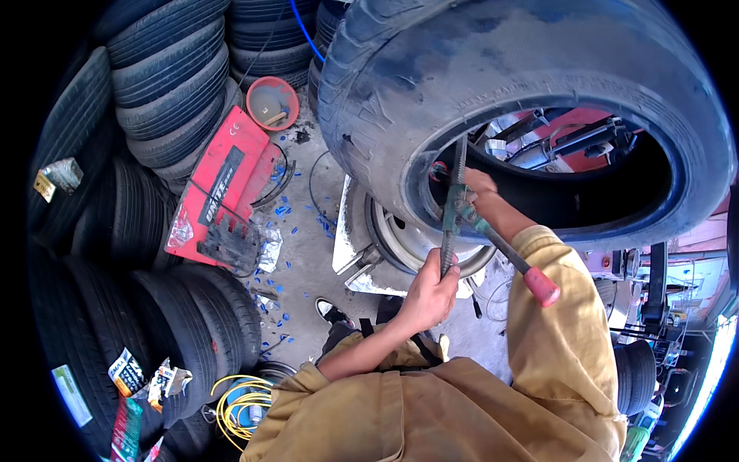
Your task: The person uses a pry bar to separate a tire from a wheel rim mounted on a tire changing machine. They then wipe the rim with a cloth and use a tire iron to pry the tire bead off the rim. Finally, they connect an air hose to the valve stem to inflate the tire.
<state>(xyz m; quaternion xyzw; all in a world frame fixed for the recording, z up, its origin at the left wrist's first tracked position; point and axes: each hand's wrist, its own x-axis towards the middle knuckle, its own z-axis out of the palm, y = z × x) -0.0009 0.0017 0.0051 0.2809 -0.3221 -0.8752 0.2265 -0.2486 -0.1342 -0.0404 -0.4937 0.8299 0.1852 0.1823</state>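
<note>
- Left hand (433,291): wrapped round the lower end of the ridged bar (453,209).
- Right hand (482,187): beside the bar, over the tire's opening; fingers partly hidden, grip unclear.
- Bar: slants between both hands, across the big tire (531,50)'s near edge.

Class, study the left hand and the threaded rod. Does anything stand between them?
Nothing visible does. The left hand is already closed around the lower end of the rod, skin against metal. The big tire is further up the view, beyond the hand, not between the two.
</note>
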